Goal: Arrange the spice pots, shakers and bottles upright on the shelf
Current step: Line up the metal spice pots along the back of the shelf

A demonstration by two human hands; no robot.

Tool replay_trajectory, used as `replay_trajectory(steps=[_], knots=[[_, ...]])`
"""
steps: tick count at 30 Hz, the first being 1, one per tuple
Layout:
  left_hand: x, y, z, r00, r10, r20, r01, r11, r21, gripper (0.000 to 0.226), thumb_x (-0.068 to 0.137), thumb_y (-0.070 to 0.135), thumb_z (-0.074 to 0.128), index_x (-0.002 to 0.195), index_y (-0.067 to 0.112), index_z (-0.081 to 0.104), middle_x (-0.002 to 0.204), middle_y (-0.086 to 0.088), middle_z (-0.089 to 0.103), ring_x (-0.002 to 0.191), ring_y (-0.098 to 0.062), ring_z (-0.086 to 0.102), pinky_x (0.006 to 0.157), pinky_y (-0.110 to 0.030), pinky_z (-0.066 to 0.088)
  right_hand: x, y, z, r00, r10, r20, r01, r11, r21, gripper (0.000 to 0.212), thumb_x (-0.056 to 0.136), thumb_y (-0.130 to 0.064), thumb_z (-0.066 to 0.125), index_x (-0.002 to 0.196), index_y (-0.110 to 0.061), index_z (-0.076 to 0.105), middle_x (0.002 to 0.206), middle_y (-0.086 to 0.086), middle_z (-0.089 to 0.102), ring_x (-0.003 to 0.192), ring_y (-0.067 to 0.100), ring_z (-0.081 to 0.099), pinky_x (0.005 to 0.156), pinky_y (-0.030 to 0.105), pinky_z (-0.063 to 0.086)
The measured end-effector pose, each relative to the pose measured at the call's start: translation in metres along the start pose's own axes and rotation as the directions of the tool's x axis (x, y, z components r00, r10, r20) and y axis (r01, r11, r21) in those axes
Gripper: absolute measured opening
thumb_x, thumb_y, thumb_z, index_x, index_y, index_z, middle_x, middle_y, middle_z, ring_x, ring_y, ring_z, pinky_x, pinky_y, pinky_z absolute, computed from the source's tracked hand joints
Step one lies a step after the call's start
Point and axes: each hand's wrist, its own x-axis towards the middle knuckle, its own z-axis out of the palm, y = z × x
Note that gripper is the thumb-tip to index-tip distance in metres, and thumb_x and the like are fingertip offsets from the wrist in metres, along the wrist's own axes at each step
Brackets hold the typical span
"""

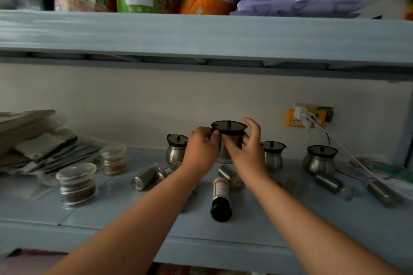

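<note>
Two bare forearms reach up from the bottom edge, the left forearm [134,219] and the right forearm [301,214] converging toward the middle of a pale blue shelf [223,250]. Between them a dark-capped bottle [220,196] with an orange-edged label lies on its side, cap toward the camera. Just behind it a steel shaker [231,177] also lies flat, and two more tipped shakers [145,176] lie left of the left wrist. At the left, two glass jars [77,183] of brown spice stand upright. At the right, two further steel shakers [329,183] lie on their sides.

Farther in, both hands meet on a spice pot [229,128]: a rounded steel body under a wide dark lid with a small knob, upright at the centre back of the shelf. Whether its base rests on the shelf cannot be told. The left hand [201,147] grips it, fingers curled tight against the lid's left rim. The right hand [248,147] pinches it with thumb across the steel front and a lower finger under the rim, while its upper fingers stand raised and loosely spread, off the lid.

Three matching pots [176,148] stand upright beside it, one left, two right. Behind, on the wall, is a yellow socket [295,121] with white plugs. Above it is an upper shelf [201,35] stacked with packets.
</note>
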Motion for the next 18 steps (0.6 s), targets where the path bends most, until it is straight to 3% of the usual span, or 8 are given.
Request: replay_trajectory(steps=[2,5,9,12,16,18], knots=[[-0.014,0.004,-0.004,1.000,0.013,0.000,-0.013,0.999,-0.052,0.031,0.097,0.019,0.044,0.068,0.017,0.055,0.070,-0.006,0.060,0.061,-0.013,0.053,0.055,-0.020,0.041,-0.012,-0.005,-0.003,0.999,-0.038,0.014,0.037,0.999,0.008,0.067,0.079,-0.026,0.072,0.130,-0.038,0.031,0.112,-0.002,0.066,0.104,0.010,0.062,0.087,0.028,0.051],[-0.033,0.007,-0.009,0.999,-0.043,-0.019,0.039,0.988,-0.151,0.022,0.097,0.023,0.045,0.101,0.010,0.062,0.098,-0.006,0.064,0.076,-0.003,0.058,0.054,-0.002,0.042,-0.029,-0.018,-0.007,0.992,-0.125,0.020,0.125,0.992,-0.034,0.082,0.069,-0.025,0.080,0.133,-0.035,0.030,0.111,-0.003,0.062,0.102,0.010,0.061,0.085,0.024,0.050],[-0.065,0.014,-0.012,0.998,-0.055,-0.006,0.052,0.965,-0.257,0.026,0.095,0.029,0.045,0.114,0.019,0.060,0.121,-0.003,0.054,0.101,-0.006,0.058,0.078,-0.015,0.043,-0.049,-0.031,-0.016,0.983,-0.181,-0.005,0.181,0.983,-0.027,0.091,0.063,-0.027,0.084,0.136,-0.034,0.031,0.109,-0.010,0.058,0.104,0.009,0.059,0.087,0.027,0.050],[-0.087,0.023,-0.017,1.000,-0.020,-0.018,0.015,0.974,-0.226,0.028,0.096,0.027,0.044,0.121,0.021,0.056,0.122,0.004,0.047,0.098,0.008,0.050,0.075,-0.009,0.039,-0.061,-0.040,-0.023,0.990,-0.139,0.021,0.139,0.990,0.038,0.090,0.062,-0.031,0.082,0.132,-0.049,0.029,0.120,-0.001,0.056,0.111,0.012,0.057,0.092,0.036,0.051],[-0.102,0.028,-0.023,0.998,0.058,-0.021,-0.061,0.972,-0.227,0.031,0.096,0.022,0.045,0.125,0.020,0.056,0.119,0.003,0.050,0.086,0.027,0.046,0.069,0.005,0.038,-0.070,-0.056,-0.037,0.990,-0.126,0.068,0.122,0.991,0.061,0.086,0.067,-0.028,0.082,0.127,-0.058,0.028,0.127,-0.002,0.054,0.116,0.011,0.055,0.094,0.035,0.051],[-0.106,0.029,-0.026,0.997,0.077,-0.002,-0.075,0.961,-0.266,0.030,0.095,0.023,0.048,0.124,0.026,0.056,0.117,0.005,0.050,0.081,0.025,0.050,0.067,0.004,0.039,-0.072,-0.062,-0.045,0.991,-0.094,0.100,0.085,0.992,0.096,0.084,0.067,-0.030,0.082,0.124,-0.062,0.029,0.129,-0.002,0.054,0.115,0.013,0.056,0.094,0.039,0.052]])
